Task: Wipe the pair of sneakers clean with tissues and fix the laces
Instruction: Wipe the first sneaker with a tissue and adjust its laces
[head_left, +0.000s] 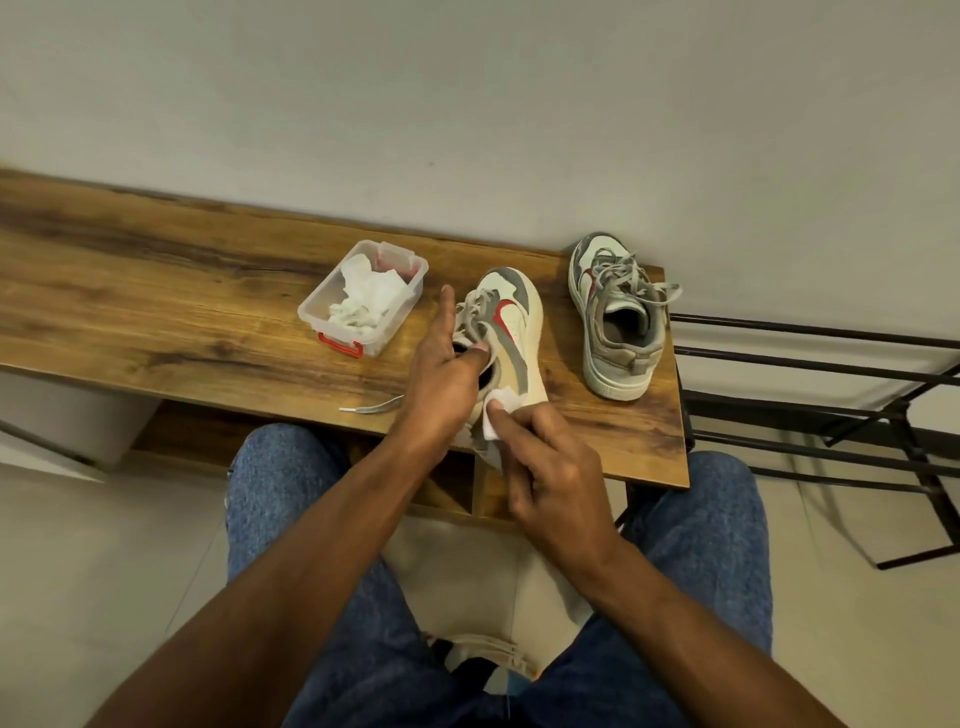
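Right hand (550, 467) presses tissue (500, 415) on sneaker (511, 332); tub (317, 306) holds tissues (363, 299).

The near sneaker (511, 332) is cream and grey with a red mark on its side. It is tilted on the worktop (156, 291), toe pointing away. A white tissue (497, 413) is pressed on its heel side. The second sneaker (613, 317) stands upright near the worktop's right end, laces (631, 280) loose. More crumpled tissues (363, 296) lie in a clear box (332, 325).
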